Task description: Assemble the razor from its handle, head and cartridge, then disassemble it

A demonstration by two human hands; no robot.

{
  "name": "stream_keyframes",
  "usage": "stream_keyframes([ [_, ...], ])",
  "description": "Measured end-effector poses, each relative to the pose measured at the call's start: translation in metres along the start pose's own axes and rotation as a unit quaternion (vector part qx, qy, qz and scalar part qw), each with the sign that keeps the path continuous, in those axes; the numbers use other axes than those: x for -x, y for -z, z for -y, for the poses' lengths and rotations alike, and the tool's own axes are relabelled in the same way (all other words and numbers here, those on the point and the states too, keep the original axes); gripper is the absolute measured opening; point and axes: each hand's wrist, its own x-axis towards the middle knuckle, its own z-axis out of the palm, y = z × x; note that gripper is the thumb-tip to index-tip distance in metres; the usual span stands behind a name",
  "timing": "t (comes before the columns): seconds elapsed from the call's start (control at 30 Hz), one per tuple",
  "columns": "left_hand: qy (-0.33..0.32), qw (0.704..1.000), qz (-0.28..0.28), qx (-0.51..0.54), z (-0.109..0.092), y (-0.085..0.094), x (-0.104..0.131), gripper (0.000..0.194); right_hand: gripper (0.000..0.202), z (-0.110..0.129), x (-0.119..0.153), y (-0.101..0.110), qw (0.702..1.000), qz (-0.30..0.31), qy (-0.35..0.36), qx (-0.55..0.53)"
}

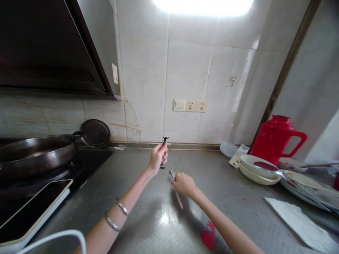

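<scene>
My left hand point(158, 156) is raised over the counter, closed around a slim black-handled tool point(165, 139) with a small forked head pointing up. Its lower end shows below my fingers; its exact kind is unclear. Lower and to the right, my right hand point(183, 184) is closed on a thin pale stick point(178, 200) with a small dark head, possibly a toothbrush. The stick slants, its head toward the wall and its tail toward me. The two tools are apart. Just below my left hand, a short dark strip point(162, 167) is visible.
At left, a large pan point(39, 155) sits on the black stove, with a phone point(34, 208) in front. At right stand a red thermos jug point(275, 137), stacked bowls point(261, 178) and plates. A white napkin point(299, 222) lies nearer me. A red patch point(208, 236) shows beside my right forearm.
</scene>
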Motion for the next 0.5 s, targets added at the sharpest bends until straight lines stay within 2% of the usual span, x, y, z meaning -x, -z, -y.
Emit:
stream_keyframes([
  [0.23,0.013,1.0,0.003,0.001,-0.002,-0.001,0.0,0.034,0.034,0.011,-0.004,-0.008,1.0,0.021,-0.011,0.003],
  [0.5,0.015,1.0,0.01,-0.004,0.001,0.0,0.0,0.034,0.034,0.012,-0.005,-0.017,1.0,0.021,-0.007,0.004],
])
